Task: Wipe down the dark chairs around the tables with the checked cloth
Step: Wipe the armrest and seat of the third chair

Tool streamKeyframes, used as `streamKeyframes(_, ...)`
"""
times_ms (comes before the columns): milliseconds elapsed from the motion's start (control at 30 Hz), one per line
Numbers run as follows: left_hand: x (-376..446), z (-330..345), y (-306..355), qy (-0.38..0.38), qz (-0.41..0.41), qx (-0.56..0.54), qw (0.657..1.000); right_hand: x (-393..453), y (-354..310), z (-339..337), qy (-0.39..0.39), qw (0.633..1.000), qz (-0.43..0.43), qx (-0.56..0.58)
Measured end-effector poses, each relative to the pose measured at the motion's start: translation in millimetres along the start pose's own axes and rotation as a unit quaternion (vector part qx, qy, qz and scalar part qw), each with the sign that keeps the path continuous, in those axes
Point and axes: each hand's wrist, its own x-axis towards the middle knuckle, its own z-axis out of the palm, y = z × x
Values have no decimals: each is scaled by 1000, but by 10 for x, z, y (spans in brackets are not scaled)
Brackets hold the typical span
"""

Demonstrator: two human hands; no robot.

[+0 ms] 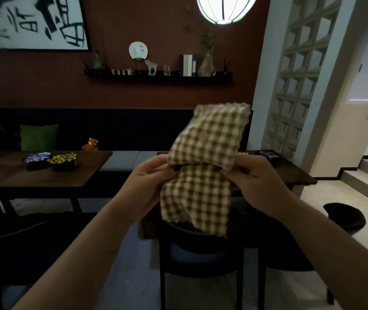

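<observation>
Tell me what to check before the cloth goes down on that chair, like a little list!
1. Both hands hold the checked cloth: ok. The left hand and right hand each pinch an edge.
2. Cloth folded into a neat pad: not ok. Its top part sticks up and the rest hangs loose.
3. Dark chair within reach: ok, probably; it stands right below the cloth.
4. Nothing lying on the chair seat: cannot tell, the cloth and the dim light hide part of it.
5. Cloth damp or dry: cannot tell.
6. Cloth touching the chair: not yet, it seems to hang above the backrest.
</observation>
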Motion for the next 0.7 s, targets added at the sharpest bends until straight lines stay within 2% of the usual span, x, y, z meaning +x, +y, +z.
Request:
streamKeyframes(100,2,0,7,39,5,39,998,33,-33,10,-60,998,20,-14)
streamKeyframes(200,-14,-60,-150,90,-45,74,992,39,60,115,-77,993,53,-67)
streamKeyframes(300,-97,-101,-292,147,-89,31,985,28,201,257,-58,993,101,-18)
streamKeyframes(367,-181,-152,-363,175,-122,-51,976,22,278,388,-44,991,128,19)
streamKeyframes(433,-278,-233,-450,186,-135,-83,970,28,407,551,-39,993,109,-29)
streamKeyframes(500,-373,-298,-557,224,-108,9,968,21,528,750,-44,990,73,-111)
streamKeyframes(567,-452,-372,-651,295,-66,132,944,2,661,1010,-37,991,54,-115)
streamKeyframes(633,-532,-505,-724,345,-21,194,918,-34,770,1308,4,993,114,-42)
streamKeyframes(700,-622,-717,-756,360,11,244,900,-48,862,1624,45,965,242,92)
